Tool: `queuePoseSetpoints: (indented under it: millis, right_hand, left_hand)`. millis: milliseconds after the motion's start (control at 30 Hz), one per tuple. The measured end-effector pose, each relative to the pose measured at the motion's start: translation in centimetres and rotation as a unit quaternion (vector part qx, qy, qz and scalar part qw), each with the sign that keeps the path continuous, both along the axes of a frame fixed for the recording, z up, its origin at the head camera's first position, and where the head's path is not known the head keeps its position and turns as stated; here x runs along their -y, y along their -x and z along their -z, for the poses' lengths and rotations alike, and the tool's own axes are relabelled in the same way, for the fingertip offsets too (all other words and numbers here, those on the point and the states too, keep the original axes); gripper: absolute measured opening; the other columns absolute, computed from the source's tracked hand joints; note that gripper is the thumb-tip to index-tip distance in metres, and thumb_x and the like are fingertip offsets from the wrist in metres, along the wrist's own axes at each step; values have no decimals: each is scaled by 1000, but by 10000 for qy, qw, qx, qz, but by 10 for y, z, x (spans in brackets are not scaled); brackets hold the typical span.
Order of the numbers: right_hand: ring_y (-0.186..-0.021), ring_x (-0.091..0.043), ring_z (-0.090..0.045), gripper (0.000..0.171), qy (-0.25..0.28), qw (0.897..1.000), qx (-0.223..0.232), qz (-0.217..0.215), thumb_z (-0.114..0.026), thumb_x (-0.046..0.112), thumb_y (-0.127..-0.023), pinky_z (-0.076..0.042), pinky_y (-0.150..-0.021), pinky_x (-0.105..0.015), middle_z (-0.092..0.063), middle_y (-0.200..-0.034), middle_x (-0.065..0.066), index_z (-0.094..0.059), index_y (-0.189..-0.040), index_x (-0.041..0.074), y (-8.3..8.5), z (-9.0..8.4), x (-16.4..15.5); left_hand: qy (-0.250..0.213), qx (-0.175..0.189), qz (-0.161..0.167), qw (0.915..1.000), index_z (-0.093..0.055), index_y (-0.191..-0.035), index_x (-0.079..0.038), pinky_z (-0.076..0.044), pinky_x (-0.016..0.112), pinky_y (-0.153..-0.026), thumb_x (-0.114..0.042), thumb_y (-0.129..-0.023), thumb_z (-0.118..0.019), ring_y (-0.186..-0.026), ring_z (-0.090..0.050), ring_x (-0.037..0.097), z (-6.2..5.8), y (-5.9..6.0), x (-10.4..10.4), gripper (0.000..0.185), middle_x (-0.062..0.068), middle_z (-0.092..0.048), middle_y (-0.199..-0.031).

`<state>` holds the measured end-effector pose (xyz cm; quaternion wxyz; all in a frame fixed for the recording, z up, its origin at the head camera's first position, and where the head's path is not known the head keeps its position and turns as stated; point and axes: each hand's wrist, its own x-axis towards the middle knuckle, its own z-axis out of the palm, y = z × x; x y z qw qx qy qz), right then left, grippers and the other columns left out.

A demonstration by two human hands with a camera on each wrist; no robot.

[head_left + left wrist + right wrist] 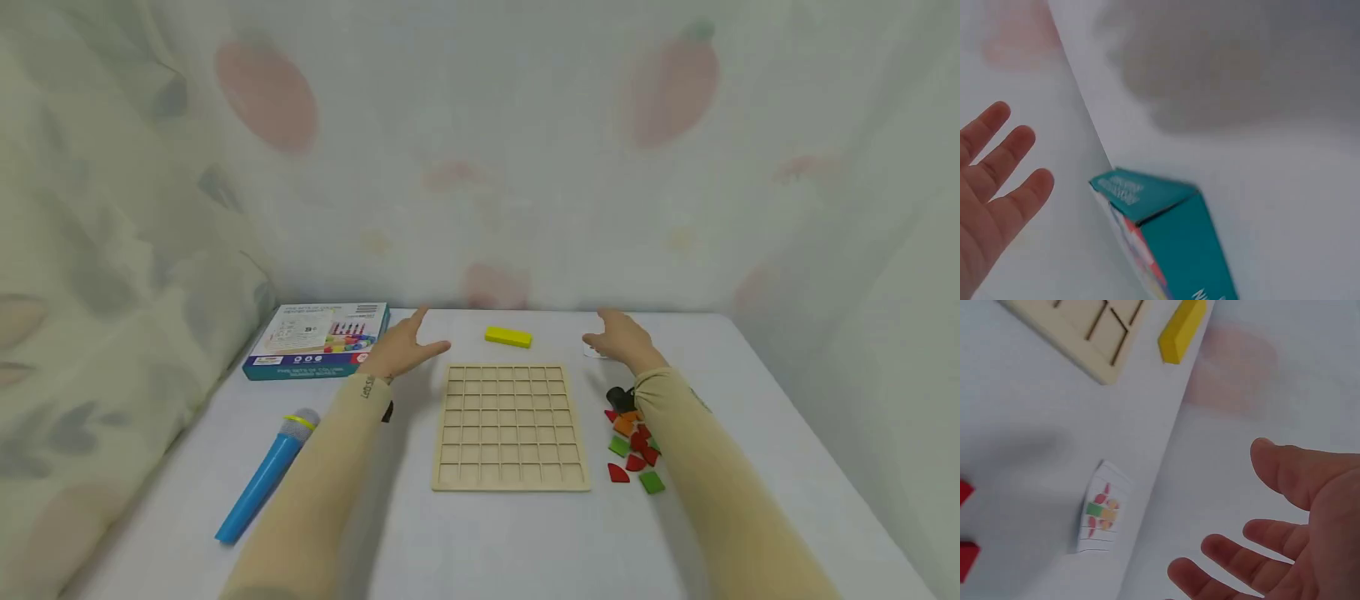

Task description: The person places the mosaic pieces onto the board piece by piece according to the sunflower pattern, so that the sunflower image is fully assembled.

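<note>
My left hand (pixel 402 346) is held with fingers extended and thumb apart, between a teal-and-white game box (pixel 318 342) and a wooden grid board (pixel 510 429). It grips nothing; in the left wrist view the box's end (pixel 1191 244) stands beside the spread fingers (pixel 1013 153). Opposite it, my right hand (pixel 624 340) is likewise extended with nothing in it. Under and beside that hand lies a small white card (pixel 1100 515) printed with a coloured shape pattern, mostly covered in the head view. Between both hands, behind the board, lies a yellow block (pixel 508 337).
Red, orange and green flat pieces, among them a red quarter-round (pixel 618 473) and a green square (pixel 652 482), lie loosely right of the board, partly under the right forearm. A blue toy microphone (pixel 262 483) lies left. A patterned curtain (pixel 480 167) backs the white table (pixel 510 542).
</note>
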<state>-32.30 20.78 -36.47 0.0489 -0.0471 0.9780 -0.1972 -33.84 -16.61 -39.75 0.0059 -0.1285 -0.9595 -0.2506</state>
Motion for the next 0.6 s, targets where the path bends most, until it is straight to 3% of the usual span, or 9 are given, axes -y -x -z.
queuePoseSetpoints:
  millis: [233,400,600]
  right_hand:
    - [-106,-38,-45,63,663,9977,144,24,-51,33,-84,-38,-84,-47,-45,-119,-28,-32,-129,-7,-26,14,-25]
    - [-101,-37,-46,65,1116,9925,375,321,-54,36,-82,-41,-82,-46,-46,-117,-27,-35,-128,-5,-43,28,-42]
    - [-89,-29,-50,57,1311,9868,774,551,-58,31,-81,-46,-73,-38,-49,-111,-23,-41,-124,-3,-62,47,-48]
  left_hand:
    - [-1299,251,-313,9907,-4,-139,-34,-43,38,-71,-69,-65,-53,-94,-51,24,1,-38,-3,95,8,-50,-110]
    - [-1836,469,-406,9810,-6,-138,-35,-41,30,-59,-62,-64,-60,-74,-51,19,8,-74,-10,96,5,-52,-92]
    - [-1944,1531,-507,9676,-7,-138,-34,-41,30,-51,-56,-59,-69,-53,-50,18,23,-118,-8,103,7,-52,-71]
